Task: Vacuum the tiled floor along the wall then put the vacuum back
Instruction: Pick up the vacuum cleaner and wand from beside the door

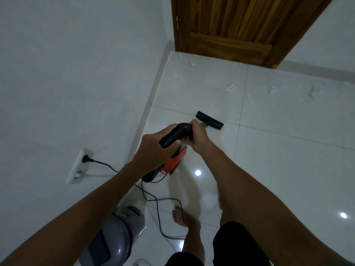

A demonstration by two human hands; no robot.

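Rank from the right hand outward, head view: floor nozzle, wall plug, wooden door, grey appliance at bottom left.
From the right hand, which grips the tube end by the black hose:
1. Floor nozzle, just ahead on the tile.
2. Wall plug, left, in the wall socket.
3 and 4. Wooden door, far ahead, and grey appliance, bottom left by the left forearm: too close to call.

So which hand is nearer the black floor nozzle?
Right. The right hand grips the tube just behind the black floor nozzle; the left hand holds the black ribbed hose farther back.
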